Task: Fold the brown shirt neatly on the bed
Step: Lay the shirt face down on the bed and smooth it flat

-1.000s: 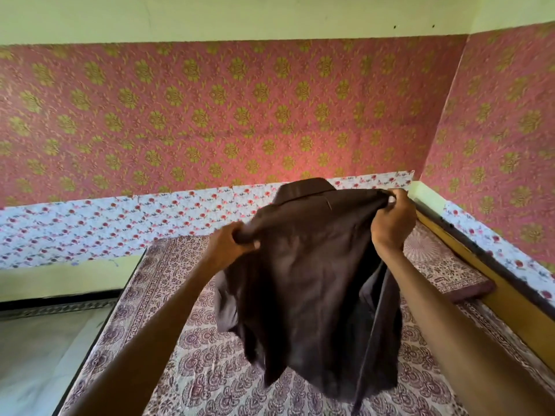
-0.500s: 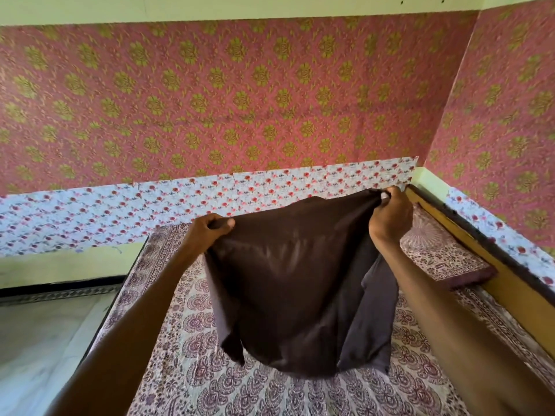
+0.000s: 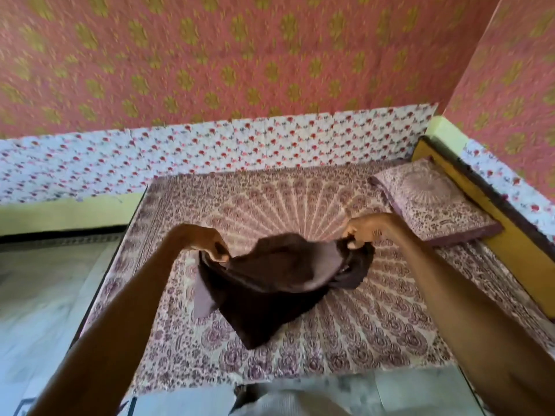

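**Left hand (image 3: 208, 244) and right hand (image 3: 363, 232) swing brown shirt (image 3: 270, 283) down toward bed (image 3: 345, 331)**

Left hand pinches one top corner of the garment between thumb and curled fingers, and the right hand, well apart from it, is bunched round the opposite corner. A second ago both hands held the cloth high, hanging full length in front of the patterned wall (image 3: 240, 55). Now the arms have dropped and reached forward, and the shirt bellies out low between the two hands, caught mid-flap and blurred. Its lower end trails toward the near edge of the printed bedspread; whether it already touches the sheet cannot be told from here.

Beyond the hands, a pillow (image 3: 432, 202) in the same print lies at the right-hand end of the bed, clear of the shirt. Pale floor (image 3: 39, 295) runs along the left side.

By the look of it, this is the laying-out stroke: the shirt is being cast flat so that folding can begin. No fold has been made yet. The cloth will likely want smoothing once it settles, since it is coming down rumpled.
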A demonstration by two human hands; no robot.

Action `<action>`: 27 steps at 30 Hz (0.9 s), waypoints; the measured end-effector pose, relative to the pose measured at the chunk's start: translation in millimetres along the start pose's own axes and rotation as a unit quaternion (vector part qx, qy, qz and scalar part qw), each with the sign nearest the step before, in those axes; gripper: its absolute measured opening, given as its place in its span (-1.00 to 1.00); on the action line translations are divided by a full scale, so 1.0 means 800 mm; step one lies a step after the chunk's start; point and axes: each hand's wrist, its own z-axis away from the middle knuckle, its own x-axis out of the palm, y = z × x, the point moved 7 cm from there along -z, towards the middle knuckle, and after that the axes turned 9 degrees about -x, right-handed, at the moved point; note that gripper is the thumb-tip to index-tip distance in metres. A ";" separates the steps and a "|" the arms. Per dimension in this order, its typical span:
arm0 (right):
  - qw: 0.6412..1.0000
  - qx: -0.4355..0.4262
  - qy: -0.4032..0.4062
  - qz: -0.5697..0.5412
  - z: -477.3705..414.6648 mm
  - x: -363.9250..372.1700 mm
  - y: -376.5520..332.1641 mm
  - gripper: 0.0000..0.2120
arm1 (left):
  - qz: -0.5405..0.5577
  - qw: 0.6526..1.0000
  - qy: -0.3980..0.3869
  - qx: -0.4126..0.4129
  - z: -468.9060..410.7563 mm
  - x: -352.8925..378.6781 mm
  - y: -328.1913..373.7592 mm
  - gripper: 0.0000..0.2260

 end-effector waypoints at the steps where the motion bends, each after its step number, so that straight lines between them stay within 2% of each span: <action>1: 0.996 0.020 -0.075 0.039 -0.002 0.018 0.007 -0.80 | 0.044 0.997 -0.064 0.013 0.007 0.012 0.001 -0.87; 2: 0.986 0.046 -0.141 0.070 -0.001 0.028 0.013 -0.86 | 0.097 0.990 -0.097 0.027 0.014 0.014 0.000 -0.88; 3: 0.981 0.065 -0.171 0.061 -0.006 0.032 0.019 -0.91 | 0.156 0.981 -0.112 0.040 0.017 0.011 -0.002 -0.89; 4: 0.982 0.084 -0.165 0.032 -0.011 0.029 0.023 -0.86 | 0.206 0.973 -0.100 0.043 0.014 0.001 -0.010 -0.88; 5: 0.986 0.085 -0.143 -0.007 -0.022 0.024 0.022 -0.83 | 0.245 0.967 -0.051 0.039 0.009 -0.014 -0.015 -0.87; 6: 0.988 0.072 -0.137 -0.022 -0.027 0.019 0.017 -0.81 | 0.267 0.963 0.044 0.021 -0.002 -0.035 -0.028 -0.88; 7: 0.993 0.057 -0.095 -0.039 -0.043 0.010 0.013 -0.80 | 0.274 0.947 0.167 -0.001 -0.011 -0.058 -0.039 -0.88; 9: 0.991 0.047 0.098 -0.076 -0.081 -0.018 0.012 -0.81 | 0.269 0.870 0.409 -0.055 -0.022 -0.090 -0.055 -0.84; 10: 0.967 0.058 0.222 -0.108 -0.096 -0.035 0.013 -0.79 | 0.294 0.827 0.471 -0.084 -0.033 -0.097 -0.067 -0.81; 11: 0.934 0.080 0.324 -0.124 -0.106 -0.045 0.017 -0.72 | 0.330 0.797 0.496 -0.101 -0.054 -0.098 -0.082 -0.81; 12: 0.910 0.098 0.378 -0.138 -0.114 -0.047 0.017 -0.68 | 0.357 0.790 0.488 -0.102 -0.074 -0.097 -0.087 -0.83; 13: 0.898 0.110 0.400 -0.148 -0.130 -0.042 0.017 -0.66 | 0.373 0.799 0.465 -0.082 -0.105 -0.100 -0.091 -0.83; 15: 0.894 0.139 0.400 -0.146 -0.172 -0.027 0.022 -0.67 | 0.365 0.849 0.380 -0.031 -0.171 -0.103 -0.091 -0.78; 17: 0.899 0.177 0.379 -0.130 -0.221 0.000 0.044 -0.68 | 0.377 0.870 0.317 -0.018 -0.235 -0.094 -0.108 -0.74; 20: 0.901 0.211 0.357 -0.127 -0.301 0.040 0.080 -0.72 | 0.414 0.851 0.308 -0.093 -0.359 -0.082 -0.194 -0.79; 21: 0.898 0.211 0.363 -0.129 -0.326 0.053 0.092 -0.75 | 0.405 0.853 0.307 -0.116 -0.413 -0.066 -0.237 -0.80; 23: 0.887 0.204 0.393 -0.132 -0.368 0.076 0.112 -0.81 | 0.412 0.836 0.330 -0.149 -0.491 -0.045 -0.293 -0.85; 26: 0.868 0.212 0.432 -0.120 -0.438 0.121 0.151 -0.83 | 0.426 0.791 0.405 -0.169 -0.514 -0.064 -0.273 -0.83; 27: 0.861 0.222 0.440 -0.125 -0.457 0.137 0.163 -0.82 | 0.409 0.791 0.418 -0.182 -0.519 -0.068 -0.265 -0.81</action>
